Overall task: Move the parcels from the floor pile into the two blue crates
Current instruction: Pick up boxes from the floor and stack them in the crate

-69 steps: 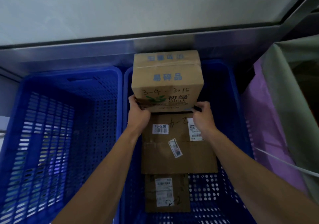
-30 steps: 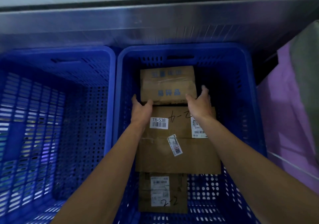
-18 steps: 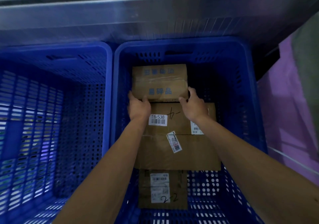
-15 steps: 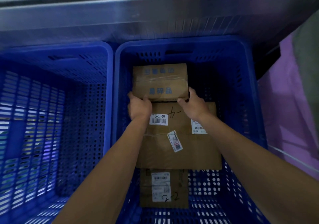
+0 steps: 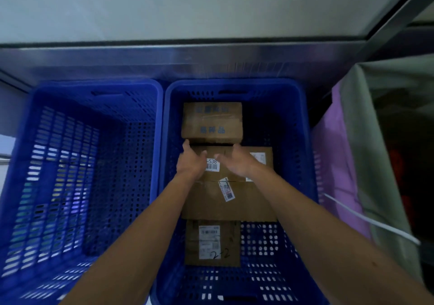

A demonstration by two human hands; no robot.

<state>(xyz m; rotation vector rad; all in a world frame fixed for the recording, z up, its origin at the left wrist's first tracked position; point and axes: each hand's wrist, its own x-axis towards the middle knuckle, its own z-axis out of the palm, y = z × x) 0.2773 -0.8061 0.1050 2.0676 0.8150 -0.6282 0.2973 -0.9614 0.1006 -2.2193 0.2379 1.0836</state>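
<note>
Pale wall (image 5: 187, 10) stood behind the right blue crate (image 5: 288, 121). Inside it, the printed parcel (image 5: 212, 121) lay just beyond the fingertips (image 5: 187, 143), its long axis crosswise to them. The left hand (image 5: 191, 161) and right hand (image 5: 237, 161) hovered empty, fingers loosely spread, the left marginally nearer.

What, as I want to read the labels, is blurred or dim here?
Head view: left hand and right hand are motion-smeared; the far box's blue print is too soft to read, the near box's handwritten 2-2 is legible; light is dim and bluish, and the right crate's rim bows.
</note>
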